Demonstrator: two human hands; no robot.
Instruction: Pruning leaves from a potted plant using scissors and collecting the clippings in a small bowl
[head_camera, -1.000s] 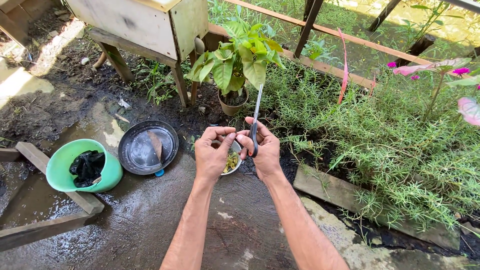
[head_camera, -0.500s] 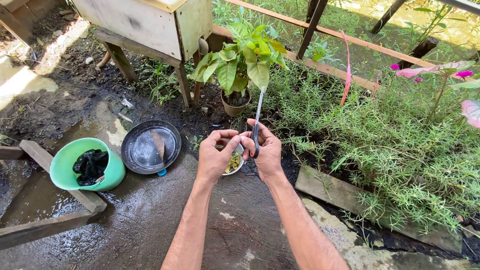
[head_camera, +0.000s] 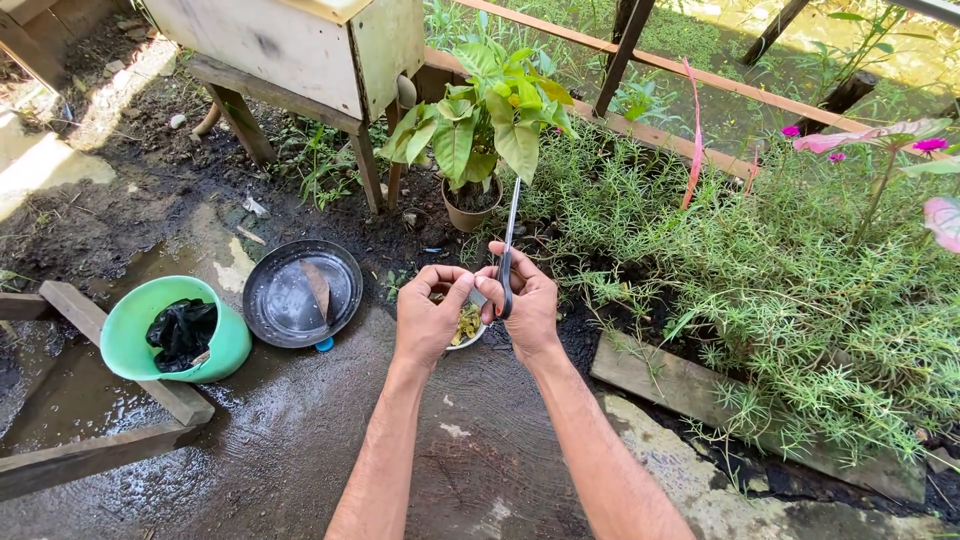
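My right hand (head_camera: 527, 308) grips a pair of scissors (head_camera: 509, 240) by their dark handles, blades pointing up and away. My left hand (head_camera: 427, 318) is curled beside it, fingertips pinched together close to the right hand's fingers; what it pinches is too small to tell. Both hands hover over a small pale bowl (head_camera: 476, 330) with yellow-green plant bits (head_camera: 465, 323) inside, standing on the wet ground.
A black round pan (head_camera: 300, 293) with a brown leaf lies to the left, beside a green tub (head_camera: 135, 355) holding black material. A potted leafy plant (head_camera: 480, 130) and a wooden box on legs (head_camera: 290, 45) stand behind. Dense green groundcover (head_camera: 760, 290) fills the right; planks (head_camera: 90, 460) lie at left.
The hands have drawn slightly closer together over the bowl, and the scissors have tilted a little. Nothing else has moved.
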